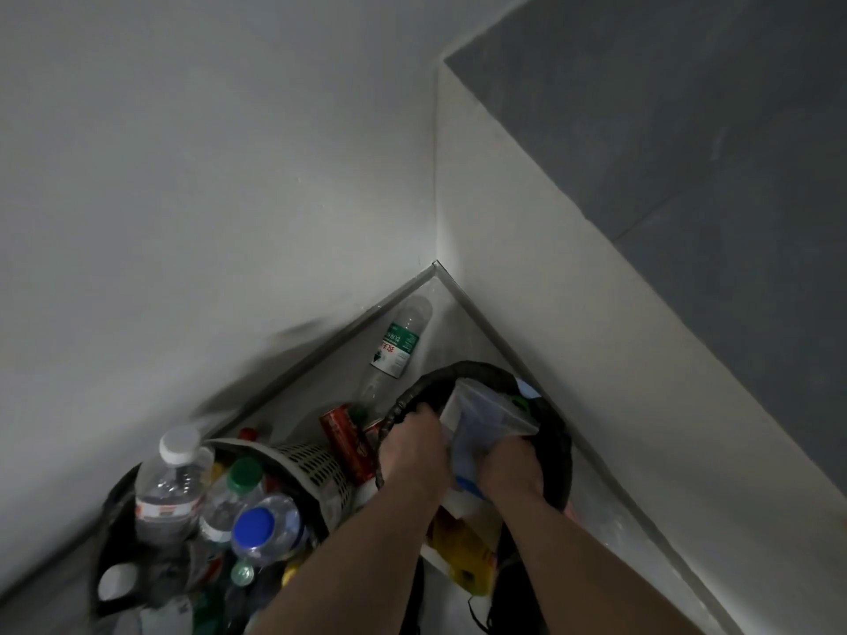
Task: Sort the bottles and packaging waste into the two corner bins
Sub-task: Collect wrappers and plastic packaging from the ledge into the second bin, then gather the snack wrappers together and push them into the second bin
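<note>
Pressing packaging into the right-hand bin — both hands engaged.

Left hand [415, 444] and right hand [506, 465] each clutch the clear plastic packaging [481, 417] over the black bin [557, 456]; beige basket [316, 465] of bottles sits left — a green-labelled bottle [396, 343] lies in the corner.

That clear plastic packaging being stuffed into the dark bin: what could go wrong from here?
1. Both hands, left hand and right hand, press the clear plastic packaging into the dark bin; it may spring back out.
2. The perforated bin is heaped with bottles; a forearm nudge might topple the white-capped bottle.
</note>
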Demonstrator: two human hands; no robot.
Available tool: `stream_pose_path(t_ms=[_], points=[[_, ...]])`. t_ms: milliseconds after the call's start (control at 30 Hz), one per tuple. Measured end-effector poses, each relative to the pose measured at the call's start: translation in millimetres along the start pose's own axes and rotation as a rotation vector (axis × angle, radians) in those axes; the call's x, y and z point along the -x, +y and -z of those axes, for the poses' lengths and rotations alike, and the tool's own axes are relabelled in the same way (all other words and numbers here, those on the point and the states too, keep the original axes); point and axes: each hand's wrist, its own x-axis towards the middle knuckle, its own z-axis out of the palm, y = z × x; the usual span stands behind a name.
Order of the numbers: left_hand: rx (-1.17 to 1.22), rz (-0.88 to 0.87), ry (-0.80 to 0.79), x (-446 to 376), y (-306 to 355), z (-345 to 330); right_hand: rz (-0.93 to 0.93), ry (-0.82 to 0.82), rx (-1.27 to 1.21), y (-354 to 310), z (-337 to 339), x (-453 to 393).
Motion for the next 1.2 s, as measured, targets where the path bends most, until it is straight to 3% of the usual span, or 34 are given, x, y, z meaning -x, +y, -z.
stream_pose_path(t_ms=[233,633,967,1200], points=[[0.102,-0.089,0.026,66.7,-15.0,35.3,0.059,0.117,-0.268,8.1,32.1,78.4],[0.100,-0.138,-0.010,168.7,-28.1,103.2,0.290,0.083,-0.030,21.9,88.6,201.0],[-0.020,-0.302,0.010,390.9,-38.2,241.4,0.429,0.013,0.092,26.2,228.2,435.5],[-0.117,-0.529,0.078,493.4,-39.3,313.0,0.374,0.128,-0.009,52.5,268.1,538.6]])
